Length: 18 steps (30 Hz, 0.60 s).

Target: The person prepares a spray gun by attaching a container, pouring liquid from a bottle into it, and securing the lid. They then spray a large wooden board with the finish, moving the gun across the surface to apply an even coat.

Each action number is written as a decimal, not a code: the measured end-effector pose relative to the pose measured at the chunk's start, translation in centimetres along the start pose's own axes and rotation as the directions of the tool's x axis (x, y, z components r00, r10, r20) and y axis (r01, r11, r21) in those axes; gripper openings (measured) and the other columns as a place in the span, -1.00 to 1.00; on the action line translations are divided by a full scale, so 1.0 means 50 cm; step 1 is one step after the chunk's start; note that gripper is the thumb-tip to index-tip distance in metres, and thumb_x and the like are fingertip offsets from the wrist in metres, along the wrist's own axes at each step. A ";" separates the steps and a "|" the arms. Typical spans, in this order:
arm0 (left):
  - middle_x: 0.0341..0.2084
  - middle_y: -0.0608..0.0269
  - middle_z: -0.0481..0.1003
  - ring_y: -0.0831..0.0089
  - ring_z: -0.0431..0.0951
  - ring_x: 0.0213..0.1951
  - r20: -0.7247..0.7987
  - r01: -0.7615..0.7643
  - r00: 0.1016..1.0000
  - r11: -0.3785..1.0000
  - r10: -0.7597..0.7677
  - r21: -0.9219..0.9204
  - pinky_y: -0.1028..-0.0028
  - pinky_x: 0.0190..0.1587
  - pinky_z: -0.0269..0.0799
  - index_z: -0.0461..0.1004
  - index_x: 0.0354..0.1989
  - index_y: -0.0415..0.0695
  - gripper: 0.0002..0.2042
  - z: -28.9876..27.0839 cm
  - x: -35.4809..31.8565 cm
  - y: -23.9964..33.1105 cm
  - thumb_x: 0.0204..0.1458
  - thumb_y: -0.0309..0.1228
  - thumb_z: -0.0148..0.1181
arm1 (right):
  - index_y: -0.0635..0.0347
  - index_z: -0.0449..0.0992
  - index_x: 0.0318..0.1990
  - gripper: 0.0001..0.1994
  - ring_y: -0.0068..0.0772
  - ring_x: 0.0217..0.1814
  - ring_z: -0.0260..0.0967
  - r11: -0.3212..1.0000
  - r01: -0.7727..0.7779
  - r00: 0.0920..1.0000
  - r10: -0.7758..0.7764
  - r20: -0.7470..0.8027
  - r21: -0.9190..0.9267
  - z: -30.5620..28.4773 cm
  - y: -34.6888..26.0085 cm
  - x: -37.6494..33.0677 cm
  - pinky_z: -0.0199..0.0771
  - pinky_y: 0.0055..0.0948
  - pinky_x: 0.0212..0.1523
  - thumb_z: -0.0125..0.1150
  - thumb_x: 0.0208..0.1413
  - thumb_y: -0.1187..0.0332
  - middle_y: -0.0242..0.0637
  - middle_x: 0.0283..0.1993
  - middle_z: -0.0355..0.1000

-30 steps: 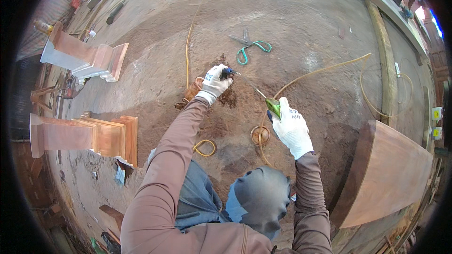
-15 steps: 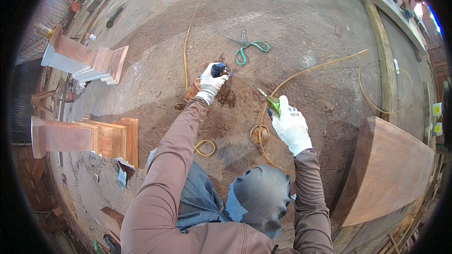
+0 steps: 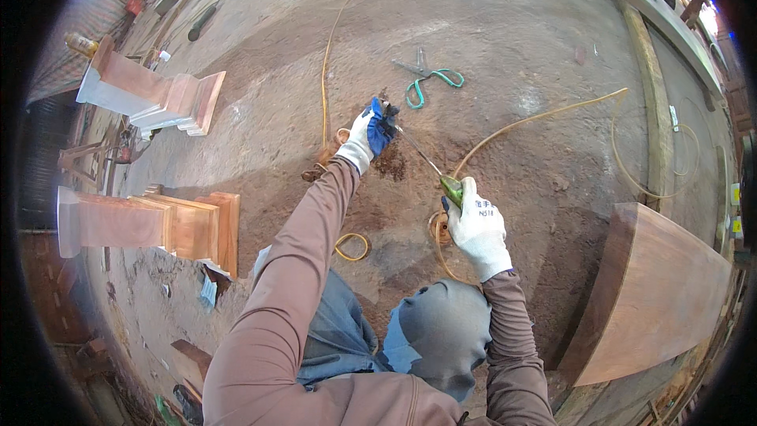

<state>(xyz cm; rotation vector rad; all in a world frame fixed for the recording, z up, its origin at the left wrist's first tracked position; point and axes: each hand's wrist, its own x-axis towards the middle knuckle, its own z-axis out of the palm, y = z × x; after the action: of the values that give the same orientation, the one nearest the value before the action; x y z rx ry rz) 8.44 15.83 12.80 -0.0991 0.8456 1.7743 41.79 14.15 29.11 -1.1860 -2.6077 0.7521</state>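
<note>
Now | both gloved hands (image 3: 371, 132) (image 3: 475, 225) pinching thin rattan strip (image 3: 422, 159) | dusty ground (image 3: 512, 39)

Left hand (image 3: 369, 134) stretched forward, fisted, right hand (image 3: 476, 229) nearer, clenched

Knit cloth gloves on hands (image 3: 426, 181), matt rough wood slab (image 3: 654, 292).

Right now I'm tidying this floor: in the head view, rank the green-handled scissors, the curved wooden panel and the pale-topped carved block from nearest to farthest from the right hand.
1. Green-handled scissors, ahead, slightly left of the right hand.
2. Curved wooden panel, lower right.
3. Pale-topped carved block, far left.
</note>
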 end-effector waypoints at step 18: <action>-0.20 0.24 0.58 0.50 0.58 -0.21 0.397 -0.578 0.787 0.337 0.473 0.743 0.51 -0.18 0.54 0.46 -0.01 -0.23 -0.79 -0.001 -0.059 0.000 0.21 -0.65 0.09 | 0.27 0.29 0.10 -0.58 0.01 -0.39 0.56 0.982 -0.018 0.998 0.030 0.063 -0.186 -0.072 -0.021 0.030 0.54 -0.08 -0.35 0.18 0.17 0.25 -0.04 -0.39 0.56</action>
<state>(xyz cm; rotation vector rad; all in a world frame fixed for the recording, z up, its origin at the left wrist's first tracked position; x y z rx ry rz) 9.56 13.46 14.12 1.0531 1.7245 1.6940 41.40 16.01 32.66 -1.2634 -2.7734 0.5718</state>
